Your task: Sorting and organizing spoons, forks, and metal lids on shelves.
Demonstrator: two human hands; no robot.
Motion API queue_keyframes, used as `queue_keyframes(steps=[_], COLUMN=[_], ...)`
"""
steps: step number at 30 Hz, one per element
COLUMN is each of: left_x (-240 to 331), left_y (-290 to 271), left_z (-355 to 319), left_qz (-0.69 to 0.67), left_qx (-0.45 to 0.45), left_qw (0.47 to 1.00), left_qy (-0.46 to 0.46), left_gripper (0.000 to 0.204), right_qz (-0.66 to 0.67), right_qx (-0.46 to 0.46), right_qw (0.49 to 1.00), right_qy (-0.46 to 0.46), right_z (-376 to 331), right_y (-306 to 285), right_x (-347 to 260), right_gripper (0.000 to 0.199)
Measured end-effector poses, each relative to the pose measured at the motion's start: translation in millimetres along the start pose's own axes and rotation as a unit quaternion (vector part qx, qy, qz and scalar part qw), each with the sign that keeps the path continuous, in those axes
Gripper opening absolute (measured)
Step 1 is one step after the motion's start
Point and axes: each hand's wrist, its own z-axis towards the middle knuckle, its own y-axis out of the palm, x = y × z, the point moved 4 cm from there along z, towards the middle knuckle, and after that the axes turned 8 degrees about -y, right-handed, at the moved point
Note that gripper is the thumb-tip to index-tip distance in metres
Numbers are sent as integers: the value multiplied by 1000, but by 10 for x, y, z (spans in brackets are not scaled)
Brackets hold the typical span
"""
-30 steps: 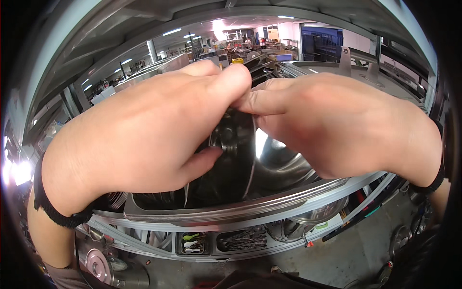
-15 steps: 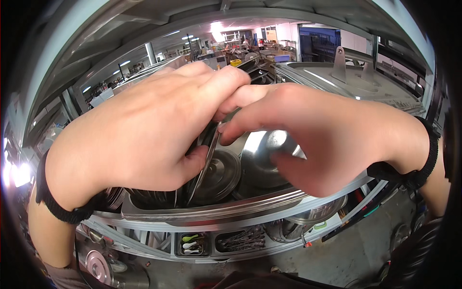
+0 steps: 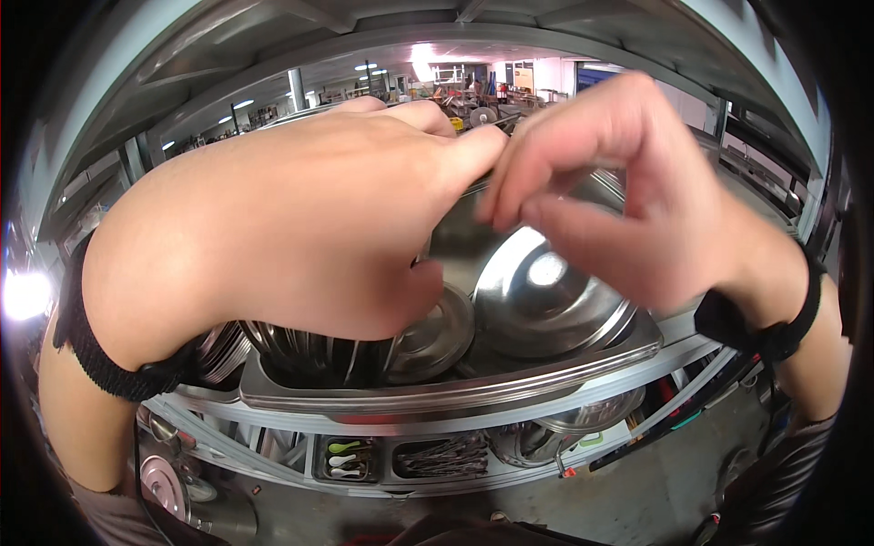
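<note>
**Both hands pinch at a steel tray**

Grip of the left hand (image 3: pixel 273 227) closes on the metal tray edge (image 3: pixel 460 241) at centre; right hand (image 3: pixel 628 209) pinches beside it, contents unclear. Round steel lids (image 3: pixel 546 300) lie below in a steel bin (image 3: pixel 437 391) at 6 o'clock. Workshop ceiling lights (image 3: pixel 421 53) glow at 12 o'clock.

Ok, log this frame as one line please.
left hand: gripping thin flat metal sheet | right hand: pinching sheet's top edge | below: round shiny steel lids in grey metal tray
</note>
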Motion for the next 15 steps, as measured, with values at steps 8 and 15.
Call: queue_keyframes(steps=[8, 15], left_x=[-82, -181], left_y=[19, 13], left_z=[-61, -203], left_qz=[119, 54], left_qx=[-52, 19], left_qw=[991, 997], left_qy=[29, 51], left_gripper=[22, 18], right_qz=[-196, -103], right_qx=[-473, -472], right_qw=[812, 816], right_qy=[280, 318], right_z=[359, 709], right_y=[262, 669], right_x=[339, 629], right_gripper=[34, 37])
